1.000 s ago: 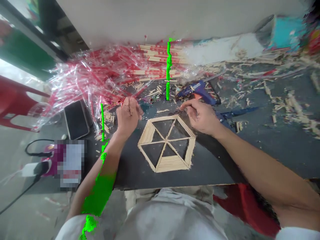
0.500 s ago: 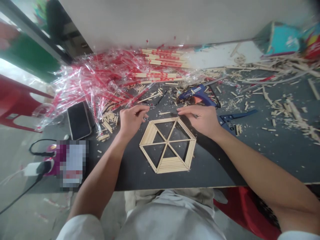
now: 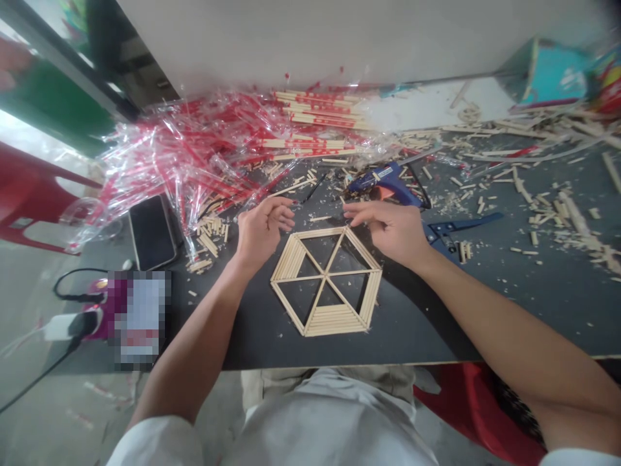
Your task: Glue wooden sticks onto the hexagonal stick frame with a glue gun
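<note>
Hands, two of them, are raised at the far side of one hexagon frame [image 3: 324, 275]. Left hand [image 3: 262, 233] is half curled, its fingers bent loosely inward; whether anything is in it I cannot tell. Right hand [image 3: 392, 233] has its fingers drawn forward, the tips close together; a pinch on some small piece is possible, but I cannot tell. The frame lies flat on the table between the forearms, six spokes meeting in its middle and making six sections. Its left, bottom and right sides carry wider bands of sticks.

One loose stick [image 3: 326, 219] lies between the hands. Beyond the right hand are one blue glue gun [image 3: 383, 178] and one blue cutter [image 3: 449, 226]. Stick scraps [image 3: 565, 210], too many to count, litter the dark table [image 3: 412, 330]. Red-wrapped sticks [image 3: 315, 120] and a heap of wrappers [image 3: 194, 149] fill its far side. Off to the left are one dark phone [image 3: 152, 233] and one purple socket block [image 3: 100, 304]; a turquoise box [image 3: 555, 77] stands far right. A pale wall [image 3: 310, 39] rises behind; one red stool [image 3: 39, 200] stands left.
</note>
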A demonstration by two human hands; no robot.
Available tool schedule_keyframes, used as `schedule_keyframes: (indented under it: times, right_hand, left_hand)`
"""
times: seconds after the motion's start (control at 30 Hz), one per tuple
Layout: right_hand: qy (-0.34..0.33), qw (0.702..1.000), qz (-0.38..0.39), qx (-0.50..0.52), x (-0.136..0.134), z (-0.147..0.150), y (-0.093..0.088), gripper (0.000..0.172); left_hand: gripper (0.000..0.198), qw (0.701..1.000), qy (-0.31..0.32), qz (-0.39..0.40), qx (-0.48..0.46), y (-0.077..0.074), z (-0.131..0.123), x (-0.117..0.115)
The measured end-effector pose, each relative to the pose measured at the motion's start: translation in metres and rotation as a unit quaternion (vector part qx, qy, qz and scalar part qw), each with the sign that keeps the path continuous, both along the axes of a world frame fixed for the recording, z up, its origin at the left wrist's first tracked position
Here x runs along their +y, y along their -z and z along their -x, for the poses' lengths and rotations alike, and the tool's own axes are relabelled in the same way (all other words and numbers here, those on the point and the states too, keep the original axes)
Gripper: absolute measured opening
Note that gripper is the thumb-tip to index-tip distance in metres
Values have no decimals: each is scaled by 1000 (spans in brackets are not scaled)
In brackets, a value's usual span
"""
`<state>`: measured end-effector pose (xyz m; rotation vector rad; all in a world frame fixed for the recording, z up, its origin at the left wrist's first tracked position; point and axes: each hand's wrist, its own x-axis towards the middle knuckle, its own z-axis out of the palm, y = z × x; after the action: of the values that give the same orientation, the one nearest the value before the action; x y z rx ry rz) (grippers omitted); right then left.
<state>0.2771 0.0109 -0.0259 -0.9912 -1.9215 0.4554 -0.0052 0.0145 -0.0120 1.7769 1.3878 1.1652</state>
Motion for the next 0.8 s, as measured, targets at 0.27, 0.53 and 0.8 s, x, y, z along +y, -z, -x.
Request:
schedule_keyframes:
  times: [0.27,0.53,0.8]
  right_hand:
    - [70,997,-13,14,4,0,5,11]
    - [33,998,-41,-19,5,-2,5,31]
    - [80,997,-17,-8,5,0,4,19]
  left_hand:
    - [14,999,-5,-24,45,0,-1,-2]
    - [21,994,59,-85,20,2,0,0]
    - [25,998,-2,-59,26,2,0,-1]
